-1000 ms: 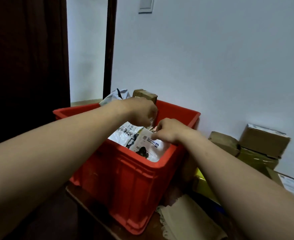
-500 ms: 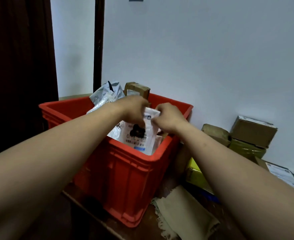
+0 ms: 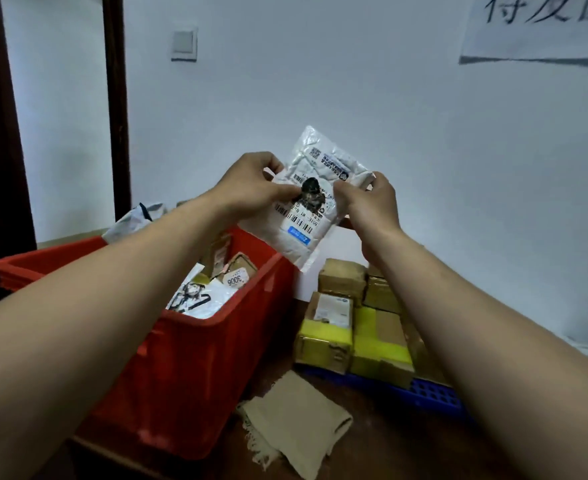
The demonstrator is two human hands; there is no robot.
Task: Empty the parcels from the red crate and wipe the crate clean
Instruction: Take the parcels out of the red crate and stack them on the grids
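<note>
At nine o'clock the red crate sits on the dark tabletop, with white mailers and a tagged box inside it. The left hand pinches the left edge of a white parcel, held up at twelve o'clock above the crate's far rim; the right hand grips the opposite edge. Both are closed on it. At six o'clock a folded beige cloth lies just beside the crate. At three o'clock, cardboard boxes pile on a blue pallet. Emptying looks to be in hand, far from done. Next, I'd guess, the parcel goes over to that pile, set down flat.
</note>
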